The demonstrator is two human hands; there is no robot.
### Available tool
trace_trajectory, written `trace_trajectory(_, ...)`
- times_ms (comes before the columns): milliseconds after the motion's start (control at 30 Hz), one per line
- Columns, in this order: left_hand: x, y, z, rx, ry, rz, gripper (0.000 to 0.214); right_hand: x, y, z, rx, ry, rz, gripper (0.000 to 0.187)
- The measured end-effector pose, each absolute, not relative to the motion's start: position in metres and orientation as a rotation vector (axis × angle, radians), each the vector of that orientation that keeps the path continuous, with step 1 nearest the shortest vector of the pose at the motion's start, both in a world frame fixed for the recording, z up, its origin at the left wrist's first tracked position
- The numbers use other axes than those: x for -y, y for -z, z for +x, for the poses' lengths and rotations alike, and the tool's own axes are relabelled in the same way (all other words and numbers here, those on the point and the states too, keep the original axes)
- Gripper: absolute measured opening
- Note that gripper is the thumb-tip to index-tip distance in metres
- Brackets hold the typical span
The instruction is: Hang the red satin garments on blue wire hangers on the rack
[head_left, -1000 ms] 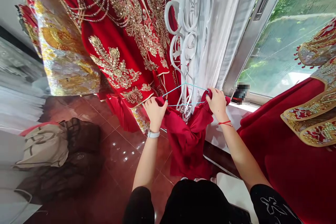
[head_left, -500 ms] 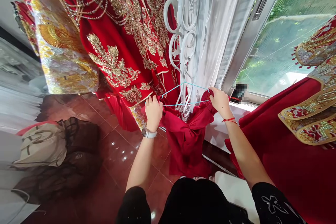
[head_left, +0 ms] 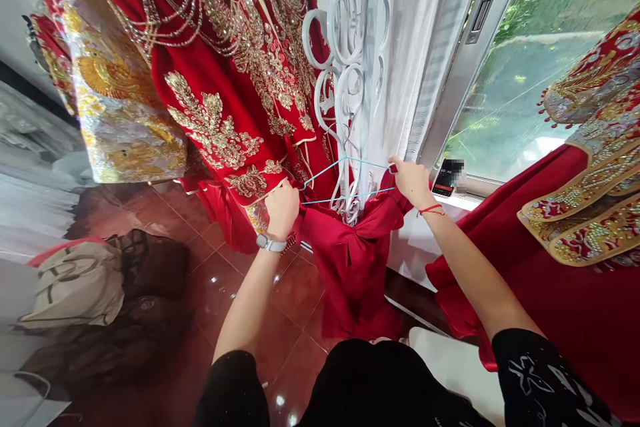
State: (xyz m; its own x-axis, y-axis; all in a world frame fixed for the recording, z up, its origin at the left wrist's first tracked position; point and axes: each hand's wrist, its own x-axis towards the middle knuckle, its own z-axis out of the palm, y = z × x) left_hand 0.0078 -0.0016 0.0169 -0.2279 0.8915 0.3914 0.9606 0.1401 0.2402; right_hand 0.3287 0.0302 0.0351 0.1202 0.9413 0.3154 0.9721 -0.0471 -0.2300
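Note:
A plain red dress with a gathered front hangs in front of me on a thin light-blue hanger. My left hand is closed at the hanger's left end, gripping the dress's edge; its fingertips are partly hidden. At the opposite end, my right hand pinches the dress around the hanger's right shoulder. The hanger's top lies in front of white scrollwork, and I cannot tell whether its hook rests on anything.
A red jacket with gold embroidery hangs close on the left. White metal scrollwork rises behind the hanger. A phone stands on the sill by the window. Embroidered red garments hang right; bags lie on the tiled floor.
Both hands have shifted slightly left in view, with the dress and hanger between them. My left hand has turned so its back faces up more.

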Motion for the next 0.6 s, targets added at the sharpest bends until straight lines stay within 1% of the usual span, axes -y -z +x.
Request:
trace_trajectory(67, -0.005, -0.014, -0.008, 2.278, 0.993, -1.780, 0.023, -0.038, -0.038, 0.348, 1.838, 0.016, -1.959, 0.053)
trace_trajectory(133, -0.008, -0.010, -0.022, 2.267, 1.343, -1.708, 0.018, -0.045, -0.036, 0.367, 1.803, -0.128, -1.819, 0.052)
trace_trajectory(200, -0.007, -0.004, -0.029, 2.219, 1.572, -1.650, 0.027, -0.048, -0.028, 0.382, 1.751, -0.258, -1.642, 0.047)
trace_trajectory(267, -0.004, 0.005, -0.031, 2.174, 1.683, -1.586, 0.040, -0.046, -0.017, 0.388, 1.650, -0.304, -1.534, 0.039)
trace_trajectory(300, -0.001, 0.010, -0.032, 2.159, 1.734, -1.550, 0.041, -0.043, -0.010, 0.389, 1.582, -0.296, -1.523, 0.035)
trace_trajectory(433, 0.011, 0.038, -0.035, 2.172, 1.842, -1.546, 0.027, -0.029, 0.022, 0.379, 1.411, -0.260, -1.583, 0.027)
trace_trajectory(533, 0.022, 0.057, -0.043, 2.175, 1.877, -1.702, 0.028, -0.022, 0.045, 0.370, 1.407, -0.270, -1.597, 0.028)
trace_trajectory(600, 0.030, 0.066, -0.048, 2.182, 1.833, -1.822, 0.030, -0.019, 0.059, 0.368, 1.397, -0.262, -1.617, 0.031)
